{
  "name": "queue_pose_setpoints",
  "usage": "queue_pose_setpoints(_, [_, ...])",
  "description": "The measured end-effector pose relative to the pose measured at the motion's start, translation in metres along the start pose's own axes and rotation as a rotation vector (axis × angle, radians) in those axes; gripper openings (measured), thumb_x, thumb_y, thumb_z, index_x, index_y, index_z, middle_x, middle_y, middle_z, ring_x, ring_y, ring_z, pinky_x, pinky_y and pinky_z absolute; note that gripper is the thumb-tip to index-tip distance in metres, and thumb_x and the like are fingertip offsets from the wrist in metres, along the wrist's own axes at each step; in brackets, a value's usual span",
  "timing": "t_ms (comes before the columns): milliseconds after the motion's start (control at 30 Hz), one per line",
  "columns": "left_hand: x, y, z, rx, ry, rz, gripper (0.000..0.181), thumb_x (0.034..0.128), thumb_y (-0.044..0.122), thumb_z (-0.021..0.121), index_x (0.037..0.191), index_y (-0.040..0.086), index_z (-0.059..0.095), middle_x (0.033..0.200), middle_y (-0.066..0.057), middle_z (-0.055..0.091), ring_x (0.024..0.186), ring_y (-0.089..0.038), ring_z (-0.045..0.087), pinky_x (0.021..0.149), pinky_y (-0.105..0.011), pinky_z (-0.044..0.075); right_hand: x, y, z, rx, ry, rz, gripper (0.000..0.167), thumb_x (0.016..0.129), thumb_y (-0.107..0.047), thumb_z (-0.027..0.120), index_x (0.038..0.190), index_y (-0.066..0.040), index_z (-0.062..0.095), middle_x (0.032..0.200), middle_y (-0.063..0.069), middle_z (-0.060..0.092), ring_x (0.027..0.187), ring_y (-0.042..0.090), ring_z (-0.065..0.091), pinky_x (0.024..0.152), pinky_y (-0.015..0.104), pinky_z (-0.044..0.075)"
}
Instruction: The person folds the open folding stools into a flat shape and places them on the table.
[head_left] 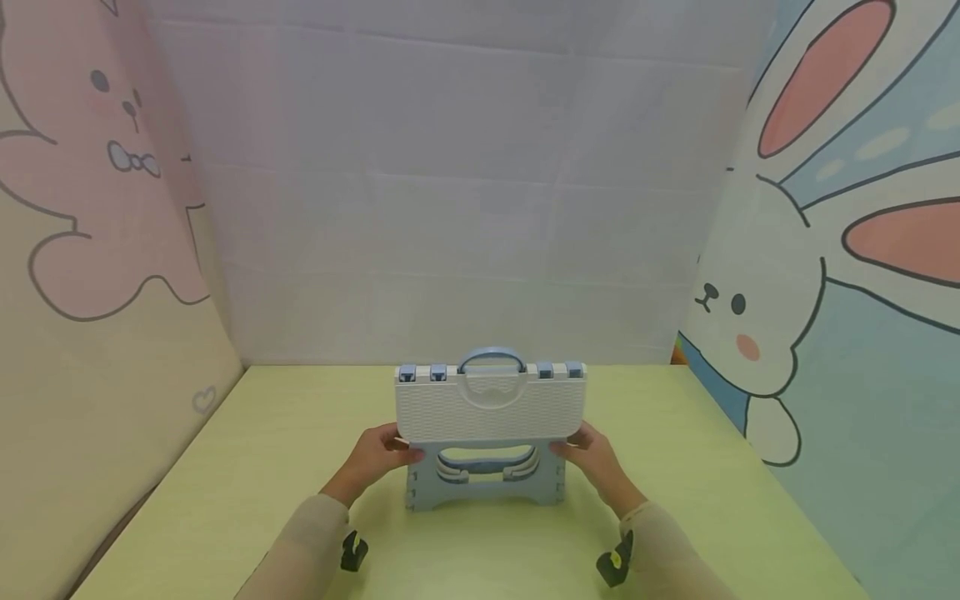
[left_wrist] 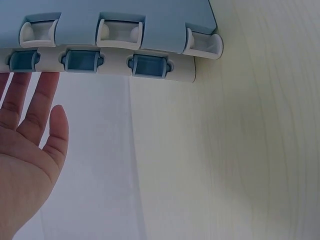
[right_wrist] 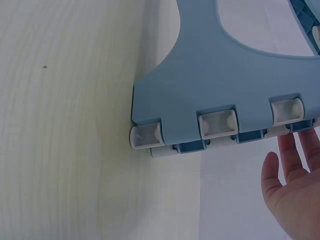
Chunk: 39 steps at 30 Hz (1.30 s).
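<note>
A folding step stool (head_left: 491, 408) stands on the table, its white textured top panel hanging in front of the blue legs, a blue carry handle (head_left: 492, 353) on the upper edge. My left hand (head_left: 372, 457) holds its left side, thumb on the front of the blue leg panel and fingers behind. On the opposite side my right hand (head_left: 595, 461) holds it the same way. In the left wrist view the hinged edge of the stool (left_wrist: 110, 45) hides the fingertips. The right wrist view shows the blue leg panel (right_wrist: 200, 85) with its white hinge knuckles, the fingertips partly covered.
The pale yellow-green table (head_left: 225, 483) reaches back to a white cloth wall (head_left: 465, 208). Cartoon-printed panels stand on both sides, a pink figure (head_left: 97, 192) left and a white rabbit (head_left: 757, 300) right. Dark wrist mounts (head_left: 354, 552) hang below the sleeves.
</note>
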<state>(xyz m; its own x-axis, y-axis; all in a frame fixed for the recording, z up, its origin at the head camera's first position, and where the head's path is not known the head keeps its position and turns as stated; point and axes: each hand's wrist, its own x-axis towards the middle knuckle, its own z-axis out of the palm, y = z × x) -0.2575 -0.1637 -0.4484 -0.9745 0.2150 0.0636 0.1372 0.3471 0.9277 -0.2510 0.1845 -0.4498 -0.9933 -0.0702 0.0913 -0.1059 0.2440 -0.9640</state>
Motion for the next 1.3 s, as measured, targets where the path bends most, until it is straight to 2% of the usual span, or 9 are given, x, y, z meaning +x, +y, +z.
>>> queue_pose_setpoints(233, [0.000, -0.001, 0.000, 0.017, -0.001, -0.012, 0.043, 0.0820, 0.013, 0.076, 0.119, -0.005, 0.062, 0.104, -0.012, 0.067, 0.095, -0.028, 0.063, 0.083, -0.047, 0.052, 0.001, 0.003, 0.000, -0.027, -0.007, -0.007, 0.041, 0.088, -0.010, 0.065, 0.124, 0.007, 0.056, 0.115, 0.020, 0.063, 0.105, 0.030, 0.059, 0.092, 0.048, 0.047])
queue_pose_setpoints(367, [0.000, -0.002, 0.000, 0.016, -0.001, -0.011, 0.044, 0.0822, 0.013, 0.076, 0.120, -0.005, 0.062, 0.104, -0.012, 0.067, 0.095, -0.028, 0.062, 0.083, -0.047, 0.052, 0.000, 0.006, 0.001, -0.074, -0.036, 0.021, 0.042, 0.090, -0.013, 0.064, 0.124, 0.008, 0.055, 0.119, 0.022, 0.062, 0.112, 0.036, 0.057, 0.095, 0.051, 0.044])
queue_pose_setpoints(567, [0.000, -0.004, 0.000, 0.011, -0.003, 0.001, 0.044, 0.0815, 0.010, 0.076, 0.120, -0.006, 0.061, 0.105, -0.014, 0.066, 0.095, -0.028, 0.062, 0.082, -0.046, 0.053, 0.000, 0.008, 0.000, -0.124, -0.065, 0.014, 0.043, 0.091, -0.013, 0.064, 0.127, 0.006, 0.054, 0.120, 0.020, 0.062, 0.111, 0.034, 0.057, 0.094, 0.051, 0.045])
queue_pose_setpoints(733, [-0.001, -0.005, 0.000, 0.009, -0.002, -0.014, 0.043, 0.0811, 0.007, 0.075, 0.120, -0.005, 0.061, 0.103, -0.013, 0.066, 0.094, -0.028, 0.063, 0.082, -0.046, 0.053, 0.000, 0.008, -0.001, -0.119, -0.074, -0.008, 0.043, 0.092, -0.013, 0.064, 0.129, 0.005, 0.052, 0.121, 0.020, 0.061, 0.110, 0.033, 0.057, 0.094, 0.050, 0.045])
queue_pose_setpoints(967, [0.000, -0.007, -0.002, -0.002, -0.034, 0.024, 0.041, 0.0829, 0.008, 0.074, 0.118, -0.007, 0.061, 0.106, -0.018, 0.066, 0.094, -0.030, 0.064, 0.081, -0.045, 0.053, 0.001, 0.012, 0.000, -0.125, -0.057, -0.005, 0.043, 0.091, -0.014, 0.064, 0.129, 0.005, 0.053, 0.119, 0.020, 0.062, 0.111, 0.034, 0.056, 0.096, 0.052, 0.043])
queue_pose_setpoints(1067, [-0.001, -0.008, -0.003, -0.016, -0.042, 0.020, 0.040, 0.0838, 0.008, 0.073, 0.118, -0.009, 0.061, 0.108, -0.019, 0.066, 0.093, -0.030, 0.065, 0.081, -0.045, 0.053, 0.000, 0.013, 0.001, -0.127, -0.049, -0.003, 0.040, 0.092, -0.012, 0.062, 0.127, 0.006, 0.053, 0.118, 0.021, 0.062, 0.111, 0.035, 0.056, 0.096, 0.052, 0.043])
queue_pose_setpoints(1300, [0.002, -0.012, -0.003, -0.012, -0.042, 0.017, 0.038, 0.0840, 0.010, 0.073, 0.115, -0.009, 0.063, 0.107, -0.019, 0.067, 0.091, -0.028, 0.066, 0.082, -0.045, 0.053, -0.002, 0.015, 0.002, -0.091, -0.026, -0.020, 0.041, 0.094, -0.005, 0.057, 0.130, 0.011, 0.049, 0.128, 0.028, 0.054, 0.120, 0.042, 0.051, 0.099, 0.054, 0.040])
